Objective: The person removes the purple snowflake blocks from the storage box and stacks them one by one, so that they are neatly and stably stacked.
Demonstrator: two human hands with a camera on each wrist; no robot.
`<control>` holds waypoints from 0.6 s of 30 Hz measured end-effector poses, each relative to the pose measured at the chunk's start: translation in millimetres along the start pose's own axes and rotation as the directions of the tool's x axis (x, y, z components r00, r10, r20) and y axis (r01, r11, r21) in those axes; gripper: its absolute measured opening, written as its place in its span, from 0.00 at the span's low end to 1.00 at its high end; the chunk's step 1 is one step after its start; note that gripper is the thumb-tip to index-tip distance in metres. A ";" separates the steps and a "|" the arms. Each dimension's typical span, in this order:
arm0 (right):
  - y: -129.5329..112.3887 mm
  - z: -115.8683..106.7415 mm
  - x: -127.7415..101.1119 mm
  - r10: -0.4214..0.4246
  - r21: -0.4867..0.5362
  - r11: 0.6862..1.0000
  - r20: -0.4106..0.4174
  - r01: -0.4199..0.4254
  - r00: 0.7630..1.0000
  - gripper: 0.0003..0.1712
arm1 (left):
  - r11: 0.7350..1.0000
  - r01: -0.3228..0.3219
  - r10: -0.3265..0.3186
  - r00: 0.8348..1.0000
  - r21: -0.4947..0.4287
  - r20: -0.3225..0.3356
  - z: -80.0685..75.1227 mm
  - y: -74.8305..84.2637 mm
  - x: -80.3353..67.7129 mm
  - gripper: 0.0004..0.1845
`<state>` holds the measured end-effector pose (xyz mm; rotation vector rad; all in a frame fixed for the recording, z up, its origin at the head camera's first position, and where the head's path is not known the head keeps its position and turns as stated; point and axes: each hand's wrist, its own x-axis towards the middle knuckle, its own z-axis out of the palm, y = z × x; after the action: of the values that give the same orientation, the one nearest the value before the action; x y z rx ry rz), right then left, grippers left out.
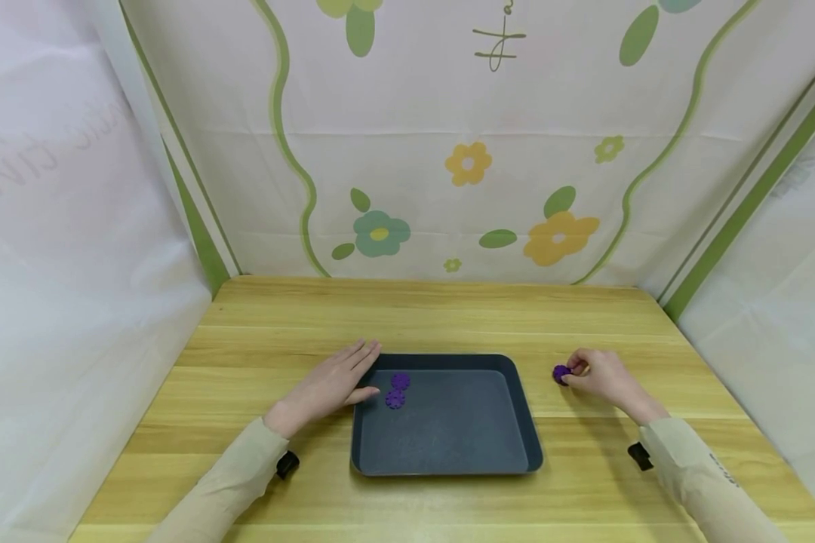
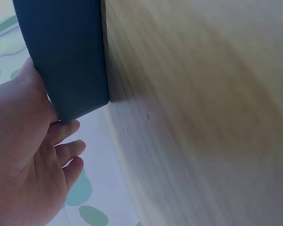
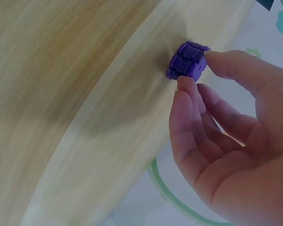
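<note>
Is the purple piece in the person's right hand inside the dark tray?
No, the right hand pinches the purple piece over the wooden table, to the right of the tray.

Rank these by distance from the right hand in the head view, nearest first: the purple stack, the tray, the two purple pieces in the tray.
1. Purple stack: pinched in the right hand's fingers, right of the tray.
2. Tray: its right rim lies left of that hand.
3. Two purple pieces: in the tray's far-left corner, beside the left hand.
</note>
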<state>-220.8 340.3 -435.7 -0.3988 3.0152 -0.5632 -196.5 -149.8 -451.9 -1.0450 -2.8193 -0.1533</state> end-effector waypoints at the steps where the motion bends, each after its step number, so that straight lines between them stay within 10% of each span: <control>1: 0.0 0.2 -0.1 0.001 0.002 1.000 0.000 -0.001 1.000 0.12 | 1.000 0.001 -0.001 1.000 -0.001 0.002 0.0 0.1 -0.1 0.40; 18: -2.6 -5.9 -1.3 -0.001 0.021 1.000 -0.023 0.002 1.000 0.12 | 1.000 -0.008 0.008 1.000 -0.008 -0.003 -0.2 -0.8 -0.9 0.39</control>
<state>-219.4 340.3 -429.2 -0.3961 3.0288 -0.6027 -196.4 -151.0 -451.9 -1.0564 -2.8145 -0.1652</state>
